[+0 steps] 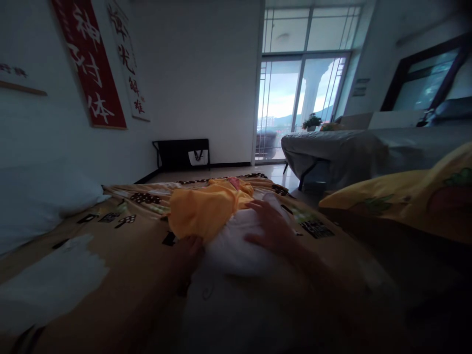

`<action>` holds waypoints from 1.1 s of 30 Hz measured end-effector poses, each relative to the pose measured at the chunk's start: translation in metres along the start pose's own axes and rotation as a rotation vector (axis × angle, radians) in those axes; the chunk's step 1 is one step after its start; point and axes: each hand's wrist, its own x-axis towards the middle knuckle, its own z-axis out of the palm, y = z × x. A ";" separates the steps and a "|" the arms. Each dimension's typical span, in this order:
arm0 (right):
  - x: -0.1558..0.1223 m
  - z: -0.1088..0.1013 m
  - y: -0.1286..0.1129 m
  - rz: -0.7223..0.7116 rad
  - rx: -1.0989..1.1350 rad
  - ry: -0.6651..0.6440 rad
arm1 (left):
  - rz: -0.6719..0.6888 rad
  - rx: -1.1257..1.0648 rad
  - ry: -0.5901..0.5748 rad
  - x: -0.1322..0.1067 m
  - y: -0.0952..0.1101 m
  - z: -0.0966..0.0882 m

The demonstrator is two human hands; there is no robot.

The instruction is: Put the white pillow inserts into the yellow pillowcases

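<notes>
A yellow cloth (201, 209) lies on the bed, partly covering a soft, puffy white thing (239, 246) whose exact kind I cannot make out. My left hand (191, 248) is closed at the near edge of the yellow cloth, fingers bunched on it. Over the upper right of the white thing rests my right hand (271, 228), its thumb and fingers apart, fingertips close to the yellow cloth. A small pink patch (234, 183) shows at the cloth's far end. Dim light hides much of both forearms.
A tan patterned sheet (129, 260) spreads underneath, with white bedding (44, 196) at left. Yellow fabric with a plant print (383, 196) is raised at right. Beyond stand a plastic-covered table (332, 147), a black folded item (173, 153) by the wall and a glass door (280, 98).
</notes>
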 end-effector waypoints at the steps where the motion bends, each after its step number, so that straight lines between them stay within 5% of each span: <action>1: -0.013 -0.004 0.008 0.011 -0.006 0.031 | 0.008 -0.008 0.008 -0.011 0.002 -0.004; 4: -0.045 -0.005 0.031 0.207 -0.016 0.186 | 0.041 -0.015 -0.009 -0.036 0.011 -0.021; 7: -0.064 0.011 0.036 0.330 0.193 0.177 | 0.051 0.026 -0.040 -0.031 0.021 -0.049; 10: -0.072 0.029 0.016 0.354 0.375 0.136 | 0.120 -0.062 -0.083 0.010 0.029 -0.081; 12: -0.073 0.037 -0.006 0.345 0.366 0.218 | 0.167 -0.236 -0.165 0.049 0.033 -0.095; 15: -0.074 0.046 -0.043 0.203 0.291 0.418 | 0.248 -0.396 -0.187 0.102 0.037 -0.096; 18: -0.076 0.051 -0.071 -0.023 0.263 0.493 | 0.431 -0.380 -0.239 0.124 0.033 -0.084; 21: -0.077 0.051 -0.086 -0.201 0.282 0.425 | 0.344 -0.236 -0.262 0.119 0.021 -0.078; 26: -0.070 0.028 -0.097 -0.268 0.501 0.182 | -0.007 0.064 -0.171 0.095 0.000 -0.086; 29: -0.061 0.014 -0.106 -0.353 0.493 0.174 | -0.114 0.278 -0.081 0.084 -0.002 -0.091; 31: -0.057 0.008 -0.115 -0.389 0.425 0.204 | -0.041 0.329 -0.033 0.080 0.000 -0.094; 33: -0.056 0.004 -0.125 -0.425 0.363 0.227 | 0.234 0.222 -0.081 0.078 0.002 -0.099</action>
